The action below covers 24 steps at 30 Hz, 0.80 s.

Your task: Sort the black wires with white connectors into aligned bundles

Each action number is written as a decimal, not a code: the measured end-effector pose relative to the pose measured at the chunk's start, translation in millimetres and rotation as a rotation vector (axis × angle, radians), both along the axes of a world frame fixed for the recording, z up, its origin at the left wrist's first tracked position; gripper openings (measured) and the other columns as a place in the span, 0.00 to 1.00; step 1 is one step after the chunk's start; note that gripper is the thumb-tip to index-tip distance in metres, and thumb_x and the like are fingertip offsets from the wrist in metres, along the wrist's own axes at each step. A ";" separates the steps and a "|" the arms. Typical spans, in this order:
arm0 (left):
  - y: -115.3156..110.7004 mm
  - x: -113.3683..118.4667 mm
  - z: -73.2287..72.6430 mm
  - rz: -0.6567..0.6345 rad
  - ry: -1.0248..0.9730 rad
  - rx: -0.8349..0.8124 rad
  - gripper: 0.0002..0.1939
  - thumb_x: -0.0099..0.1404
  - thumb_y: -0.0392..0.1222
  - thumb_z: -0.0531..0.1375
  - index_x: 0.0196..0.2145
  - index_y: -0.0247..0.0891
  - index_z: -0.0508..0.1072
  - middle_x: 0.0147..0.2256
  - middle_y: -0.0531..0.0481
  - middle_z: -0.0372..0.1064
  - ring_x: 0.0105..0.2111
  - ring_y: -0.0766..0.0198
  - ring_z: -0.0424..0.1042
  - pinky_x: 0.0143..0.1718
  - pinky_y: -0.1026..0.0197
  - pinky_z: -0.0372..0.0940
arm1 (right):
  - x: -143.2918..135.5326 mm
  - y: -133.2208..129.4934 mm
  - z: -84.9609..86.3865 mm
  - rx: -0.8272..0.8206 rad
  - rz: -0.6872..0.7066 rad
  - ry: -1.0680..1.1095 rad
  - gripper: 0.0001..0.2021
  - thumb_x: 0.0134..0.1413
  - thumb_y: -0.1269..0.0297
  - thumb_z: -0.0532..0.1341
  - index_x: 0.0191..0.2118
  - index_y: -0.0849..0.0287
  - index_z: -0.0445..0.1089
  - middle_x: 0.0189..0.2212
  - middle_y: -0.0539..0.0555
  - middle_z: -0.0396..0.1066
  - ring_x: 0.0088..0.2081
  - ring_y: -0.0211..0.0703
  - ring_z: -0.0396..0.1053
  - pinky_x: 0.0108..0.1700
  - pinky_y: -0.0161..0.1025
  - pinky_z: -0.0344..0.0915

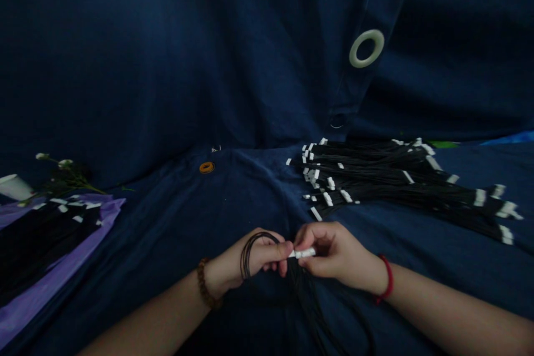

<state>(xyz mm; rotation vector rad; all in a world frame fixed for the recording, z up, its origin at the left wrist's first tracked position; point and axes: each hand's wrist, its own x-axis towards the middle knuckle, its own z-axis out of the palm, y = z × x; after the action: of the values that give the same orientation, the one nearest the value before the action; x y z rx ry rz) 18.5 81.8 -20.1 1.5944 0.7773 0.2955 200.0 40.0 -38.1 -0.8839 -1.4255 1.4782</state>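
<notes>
Several thin black cables [306, 295] hang below my hands, and some loop over the back of my left hand [267, 253]. That hand is closed, its thumb and fingers pinching the cables close to their white ends. My right hand [327, 250] pinches the white connectors [305, 253] at the cable tips between thumb and fingers. The two hands almost touch each other. Beyond my right hand lies a large pile of black cables [375, 172] with white ends, spread sideways on the dark blue cloth.
More black cables [45, 239] lie on a purple plastic sheet [112, 208] at the left, beside white flowers [65, 164] and a white cup [14, 186]. An orange-brown ring [206, 167] rests on the blue cloth [167, 222]. Behind hangs a blue curtain with a pale ring [354, 55].
</notes>
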 end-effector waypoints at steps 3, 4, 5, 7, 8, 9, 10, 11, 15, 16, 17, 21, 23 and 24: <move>4.6 -4.1 0.7 -0.026 -0.027 -0.096 0.22 0.57 0.56 0.56 0.25 0.30 0.69 0.20 0.49 0.65 0.19 0.73 0.60 0.20 0.69 0.53 | 0.9 1.2 -0.5 -0.013 0.000 0.013 0.07 0.38 0.73 0.65 0.26 0.65 0.66 0.26 0.51 0.68 0.27 0.32 0.63 0.30 0.32 0.58; 6.7 -5.9 0.7 -0.034 -0.043 -0.120 0.21 0.55 0.55 0.58 0.25 0.29 0.69 0.22 0.49 0.66 0.20 0.72 0.61 0.22 0.69 0.55 | 1.9 3.1 -1.3 -0.030 0.004 0.020 0.07 0.38 0.72 0.65 0.26 0.65 0.66 0.26 0.52 0.68 0.27 0.32 0.64 0.30 0.32 0.59; 9.0 -7.6 0.7 -0.043 -0.059 -0.148 0.21 0.53 0.54 0.60 0.25 0.29 0.69 0.23 0.49 0.66 0.21 0.72 0.63 0.24 0.68 0.58 | 3.2 5.5 -2.2 -0.052 0.013 0.029 0.08 0.39 0.71 0.65 0.27 0.65 0.65 0.26 0.52 0.69 0.27 0.33 0.64 0.30 0.32 0.59; 13.1 -10.5 0.7 -0.049 -0.084 -0.211 0.20 0.49 0.51 0.63 0.29 0.30 0.68 0.25 0.49 0.66 0.24 0.70 0.65 0.27 0.67 0.61 | 5.7 10.2 -3.9 -0.098 0.038 0.050 0.09 0.39 0.68 0.66 0.28 0.65 0.65 0.26 0.52 0.70 0.26 0.33 0.65 0.29 0.32 0.60; 14.5 -11.2 0.7 -0.037 -0.095 -0.238 0.20 0.50 0.50 0.64 0.33 0.31 0.68 0.27 0.49 0.66 0.25 0.70 0.66 0.28 0.66 0.62 | 6.6 12.0 -4.5 -0.117 0.050 0.059 0.10 0.39 0.67 0.66 0.28 0.65 0.65 0.25 0.52 0.69 0.25 0.32 0.65 0.29 0.32 0.60; 15.2 -11.2 0.7 -0.016 -0.104 -0.258 0.20 0.51 0.49 0.63 0.37 0.32 0.66 0.27 0.50 0.65 0.24 0.71 0.66 0.27 0.67 0.62 | 6.9 13.1 -4.7 -0.131 0.060 0.066 0.11 0.38 0.67 0.66 0.29 0.65 0.65 0.24 0.51 0.69 0.24 0.31 0.64 0.28 0.32 0.60; 15.0 -10.4 0.7 0.010 -0.111 -0.269 0.20 0.54 0.49 0.61 0.40 0.33 0.64 0.28 0.51 0.65 0.23 0.71 0.66 0.25 0.67 0.62 | 6.6 13.5 -4.7 -0.139 0.068 0.071 0.12 0.38 0.67 0.66 0.29 0.66 0.65 0.23 0.51 0.68 0.23 0.31 0.64 0.28 0.31 0.60; 14.1 -9.0 0.9 0.034 -0.114 -0.271 0.20 0.56 0.50 0.58 0.42 0.34 0.63 0.27 0.52 0.64 0.22 0.72 0.66 0.23 0.68 0.61 | 5.7 13.3 -4.4 -0.140 0.075 0.074 0.12 0.38 0.67 0.67 0.29 0.66 0.65 0.23 0.50 0.68 0.24 0.30 0.64 0.28 0.31 0.60; 5.0 -1.7 2.8 0.081 -0.066 -0.236 0.19 0.59 0.51 0.55 0.41 0.33 0.61 0.22 0.53 0.62 0.17 0.73 0.63 0.16 0.71 0.56 | -0.4 9.8 -2.5 -0.108 0.074 0.067 0.16 0.39 0.65 0.66 0.34 0.63 0.61 0.26 0.50 0.68 0.26 0.32 0.65 0.29 0.32 0.63; 2.5 -0.5 3.6 0.089 -0.045 -0.220 0.18 0.58 0.50 0.57 0.40 0.33 0.62 0.20 0.55 0.62 0.16 0.74 0.61 0.15 0.73 0.54 | -1.5 9.1 -2.5 -0.094 0.068 0.054 0.17 0.39 0.64 0.66 0.34 0.63 0.60 0.25 0.49 0.67 0.25 0.32 0.65 0.28 0.33 0.64; 0.3 0.3 4.5 0.096 -0.025 -0.205 0.18 0.57 0.48 0.58 0.40 0.34 0.62 0.19 0.56 0.61 0.15 0.75 0.59 0.14 0.73 0.51 | -2.3 8.7 -2.8 -0.079 0.063 0.035 0.16 0.39 0.64 0.67 0.33 0.63 0.60 0.23 0.48 0.67 0.24 0.32 0.65 0.27 0.33 0.64; -4.6 0.9 6.8 0.125 0.026 -0.171 0.18 0.57 0.50 0.58 0.40 0.34 0.64 0.17 0.59 0.58 0.13 0.77 0.54 0.13 0.74 0.45 | -2.3 8.1 -5.1 -0.014 0.029 -0.059 0.16 0.39 0.63 0.67 0.29 0.64 0.60 0.18 0.46 0.64 0.19 0.32 0.63 0.23 0.32 0.62; -5.3 0.8 7.0 0.134 0.033 -0.169 0.19 0.57 0.51 0.57 0.40 0.34 0.64 0.16 0.58 0.58 0.13 0.77 0.54 0.13 0.74 0.44 | -1.8 6.7 -5.4 0.025 0.005 -0.101 0.15 0.41 0.62 0.65 0.30 0.63 0.59 0.18 0.47 0.64 0.19 0.32 0.62 0.22 0.31 0.61; -5.4 0.6 7.1 0.138 0.033 -0.169 0.18 0.57 0.50 0.57 0.40 0.33 0.65 0.16 0.58 0.59 0.13 0.77 0.54 0.13 0.74 0.44 | -1.6 5.3 -5.0 0.048 -0.001 -0.122 0.14 0.43 0.62 0.64 0.30 0.63 0.58 0.19 0.47 0.64 0.19 0.32 0.62 0.22 0.31 0.61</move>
<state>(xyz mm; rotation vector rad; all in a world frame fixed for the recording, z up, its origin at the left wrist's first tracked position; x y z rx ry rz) 19.2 76.4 -13.0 1.3923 0.9163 0.2957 198.4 45.3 -43.2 -0.9586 -1.5429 1.4041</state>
